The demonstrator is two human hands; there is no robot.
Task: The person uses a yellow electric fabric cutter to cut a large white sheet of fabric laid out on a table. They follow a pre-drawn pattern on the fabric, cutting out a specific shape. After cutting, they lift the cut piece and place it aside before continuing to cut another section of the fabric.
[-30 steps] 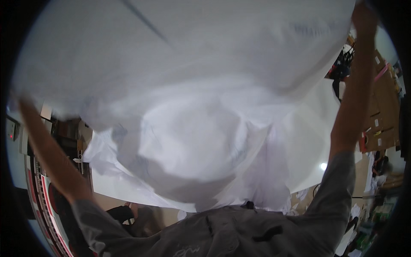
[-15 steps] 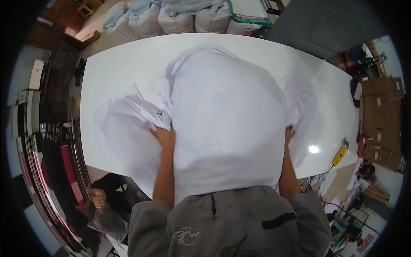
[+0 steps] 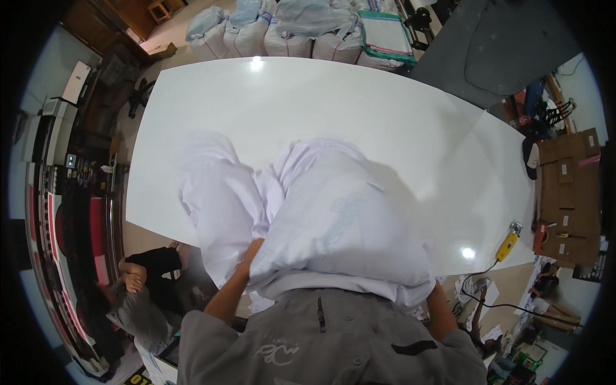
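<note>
A large white cloth [image 3: 340, 212], loose and rumpled, lies over the near part of the white table [image 3: 410, 109] and comes back to the front of my grey jacket. To its left, a long puffed fold [image 3: 221, 205] hangs past the table's near edge. My left hand [image 3: 253, 251] is closed on the cloth in the crease between this fold and the main part, its fingertips covered. At the cloth's right edge, my right forearm [image 3: 441, 311] reaches up; the cloth hides that hand's fingers.
A yellow tool [image 3: 508, 246] with a black cord lies at the table's right edge. Stuffed white sacks [image 3: 289, 43] line the far side. Cardboard boxes [image 3: 568, 192] stand at right. Another person with folded arms [image 3: 136, 282] sits at lower left.
The cloth has come toward my body, and its far edge has drawn back across the table. Its right-hand flap no longer shows. Both hands have moved nearer to me.
</note>
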